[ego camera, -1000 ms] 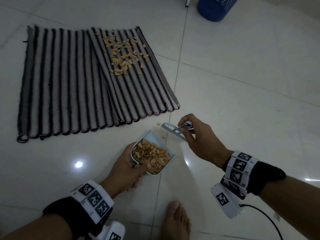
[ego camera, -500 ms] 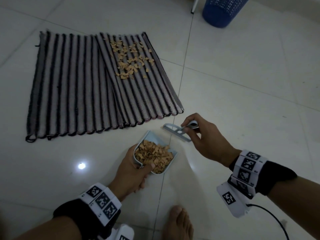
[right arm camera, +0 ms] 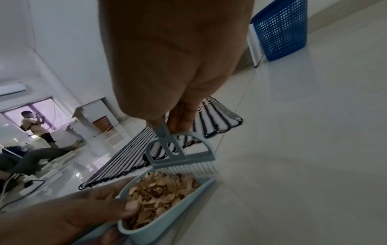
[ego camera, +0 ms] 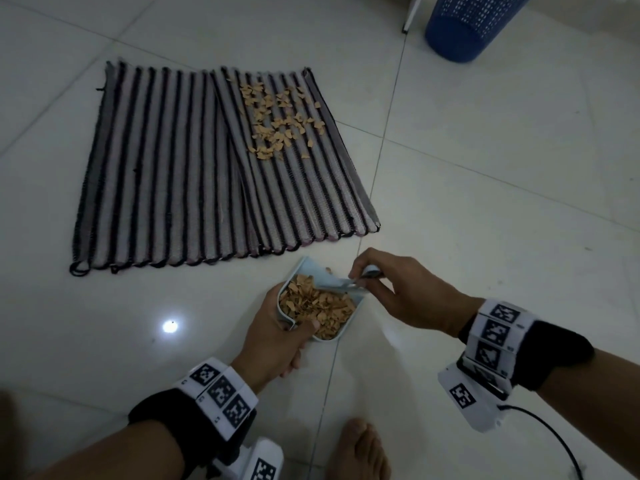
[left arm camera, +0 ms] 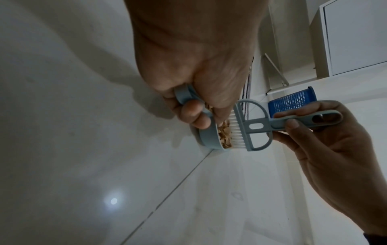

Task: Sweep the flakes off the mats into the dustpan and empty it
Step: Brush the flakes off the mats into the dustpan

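My left hand (ego camera: 277, 337) grips a small pale-blue dustpan (ego camera: 334, 336) (right arm camera: 180, 210) (left arm camera: 206, 137) by its handle, held above the floor and heaped with tan flakes (ego camera: 318, 304) (right arm camera: 159, 194). My right hand (ego camera: 398, 292) pinches the handle of a matching small brush (right arm camera: 182, 154) (left arm camera: 251, 127) (ego camera: 349, 284), whose white bristles sit at the pan's open end against the flakes. Two striped mats (ego camera: 166, 168) lie side by side on the floor beyond; the right mat (ego camera: 311, 188) carries a scatter of flakes (ego camera: 280, 121) near its far end.
A blue perforated bin (ego camera: 467, 26) (right arm camera: 280, 31) stands on the white tiled floor (ego camera: 502, 202) at the far right, beside a white furniture leg (ego camera: 410, 15). My bare foot (ego camera: 360, 452) is just below the hands. A person (right arm camera: 35, 126) stands far off in the room.
The brush has come from just right of the dustpan onto its open end, bristles now against the flakes. The view has drifted so mats and bin sit lower.
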